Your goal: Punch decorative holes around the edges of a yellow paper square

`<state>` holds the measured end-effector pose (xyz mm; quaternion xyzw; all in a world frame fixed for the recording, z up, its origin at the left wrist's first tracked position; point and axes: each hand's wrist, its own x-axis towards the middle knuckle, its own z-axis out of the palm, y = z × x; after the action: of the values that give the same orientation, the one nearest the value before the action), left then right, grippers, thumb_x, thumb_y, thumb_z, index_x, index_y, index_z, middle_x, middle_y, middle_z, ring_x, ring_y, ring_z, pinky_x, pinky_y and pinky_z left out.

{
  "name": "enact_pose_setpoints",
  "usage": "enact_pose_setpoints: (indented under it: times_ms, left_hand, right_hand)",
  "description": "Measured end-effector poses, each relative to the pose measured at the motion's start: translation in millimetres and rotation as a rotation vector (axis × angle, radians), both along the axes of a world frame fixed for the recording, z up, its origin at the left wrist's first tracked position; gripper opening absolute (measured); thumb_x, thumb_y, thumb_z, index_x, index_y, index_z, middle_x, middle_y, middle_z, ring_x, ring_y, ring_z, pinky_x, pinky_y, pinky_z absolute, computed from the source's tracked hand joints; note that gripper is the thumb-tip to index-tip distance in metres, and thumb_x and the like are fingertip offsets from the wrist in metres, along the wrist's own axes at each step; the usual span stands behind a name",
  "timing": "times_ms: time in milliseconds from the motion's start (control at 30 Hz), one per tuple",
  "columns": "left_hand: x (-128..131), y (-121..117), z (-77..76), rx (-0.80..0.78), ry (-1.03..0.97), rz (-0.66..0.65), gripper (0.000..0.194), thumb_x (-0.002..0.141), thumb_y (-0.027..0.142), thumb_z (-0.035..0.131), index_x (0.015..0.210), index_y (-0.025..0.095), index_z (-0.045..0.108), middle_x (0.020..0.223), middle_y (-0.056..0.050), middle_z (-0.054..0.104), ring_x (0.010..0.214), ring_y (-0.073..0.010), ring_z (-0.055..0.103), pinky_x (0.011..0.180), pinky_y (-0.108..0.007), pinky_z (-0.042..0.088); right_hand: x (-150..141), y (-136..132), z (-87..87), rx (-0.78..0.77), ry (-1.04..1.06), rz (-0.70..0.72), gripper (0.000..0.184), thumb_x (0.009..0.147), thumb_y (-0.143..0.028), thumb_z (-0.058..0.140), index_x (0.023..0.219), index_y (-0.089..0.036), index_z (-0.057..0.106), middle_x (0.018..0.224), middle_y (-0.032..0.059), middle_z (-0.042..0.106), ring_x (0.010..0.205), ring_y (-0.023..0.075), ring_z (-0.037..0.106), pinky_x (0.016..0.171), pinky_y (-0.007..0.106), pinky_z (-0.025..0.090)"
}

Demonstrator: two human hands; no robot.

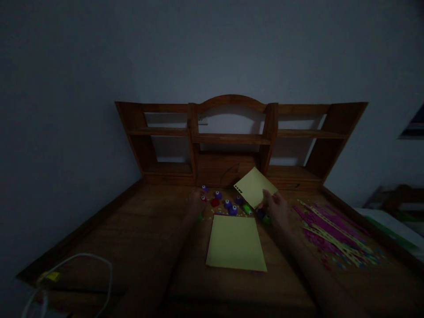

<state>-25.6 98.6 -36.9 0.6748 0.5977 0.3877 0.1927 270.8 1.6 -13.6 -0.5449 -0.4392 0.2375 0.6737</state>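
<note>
My right hand pinches a yellow sheet of paper by its lower right edge and holds it tilted above the desk. Small dark cut-outs run along the sheet's left corner. Around a small red craft punch with a white round top, the fingers of my left hand are closed. Between the hands stand several more punches, among them a purple punch, a red punch and a green punch. In front of them lies a stack of square paper, yellow on top.
Magenta and yellow punched paper strips lie in a heap at the right, with small coloured bits before them. A wooden shelf unit closes off the desk's back. A white cable loops at the front left. The room is dim.
</note>
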Motion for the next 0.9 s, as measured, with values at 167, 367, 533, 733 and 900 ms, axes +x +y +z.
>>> enact_pose_setpoints:
  times_ms: [167,367,533,733,900]
  left_hand:
    - [10,-14,12.6,0.166,0.132,0.023,0.044,0.066,0.001,0.057,0.103,0.024,0.063,0.113,-0.006,0.06,0.113,-0.0259,0.05,0.095,-0.04,0.033]
    - [36,-19,18.1,0.283,0.043,-0.295,0.018,0.083,0.021,0.059,0.101,0.021,0.065,0.108,-0.006,0.06,0.106,-0.0199,0.054,0.094,-0.031,0.039]
    - [50,-42,16.3,0.312,0.22,-0.514,0.034,0.081,0.046,0.064,0.108,0.025,0.065,0.114,-0.005,0.058,0.112,-0.0236,0.049,0.099,-0.038,0.035]
    - [54,-55,17.7,0.301,0.362,-0.588,0.034,0.081,0.046,0.064,0.112,0.03,0.066,0.122,-0.005,0.054,0.116,-0.0267,0.045,0.102,-0.041,0.031]
    - [55,-53,15.9,0.34,0.387,-0.583,0.028,0.083,0.038,0.065,0.109,0.028,0.067,0.119,-0.005,0.056,0.116,-0.0254,0.045,0.103,-0.042,0.029]
  right_hand:
    - [2,0,-0.1,0.025,0.072,0.014,0.043,0.077,-0.059,0.064,0.095,-0.02,0.061,0.071,0.005,0.071,0.056,0.022,0.067,0.051,0.031,0.053]
    - [1,-2,2.1,0.005,0.1,0.041,0.045,0.077,-0.058,0.064,0.1,-0.02,0.06,0.068,0.0037,0.07,0.058,0.0229,0.069,0.05,0.031,0.053]
    - [-2,-4,4.7,0.012,0.029,0.045,0.042,0.077,-0.057,0.065,0.096,-0.02,0.061,0.069,0.0044,0.071,0.061,0.0231,0.069,0.052,0.03,0.053]
    - [-4,-5,5.2,0.04,-0.006,0.08,0.043,0.079,-0.058,0.063,0.098,-0.019,0.061,0.071,0.0041,0.07,0.059,0.0219,0.067,0.054,0.031,0.053]
    - [-4,-3,2.6,0.057,-0.023,0.072,0.044,0.079,-0.059,0.061,0.097,-0.019,0.062,0.068,0.0028,0.069,0.058,0.0208,0.065,0.053,0.03,0.051]
